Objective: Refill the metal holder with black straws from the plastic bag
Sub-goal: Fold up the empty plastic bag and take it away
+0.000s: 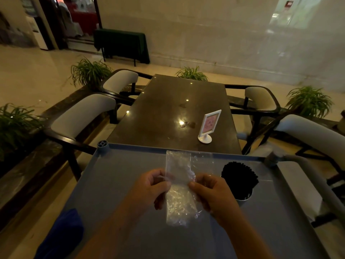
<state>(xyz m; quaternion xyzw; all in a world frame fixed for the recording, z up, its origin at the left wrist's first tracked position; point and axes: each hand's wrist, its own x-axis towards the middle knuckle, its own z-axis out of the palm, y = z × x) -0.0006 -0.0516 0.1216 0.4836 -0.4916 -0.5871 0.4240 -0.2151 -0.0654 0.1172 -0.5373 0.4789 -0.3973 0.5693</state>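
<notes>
1. The left hand pinches the left side of the clear plastic bag in its grip.
2. The right hand pinches the bag's right side.
3. The bag looks empty and hangs above the middle of the grey cart top.
4. The metal holder stands near the cart's right edge, full of black straws.

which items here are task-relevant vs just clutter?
Job: plastic bag, held by left hand and right hand, looks empty; black straws in holder.
Clutter: sign stand, blue cloth, chairs, plants.
</notes>
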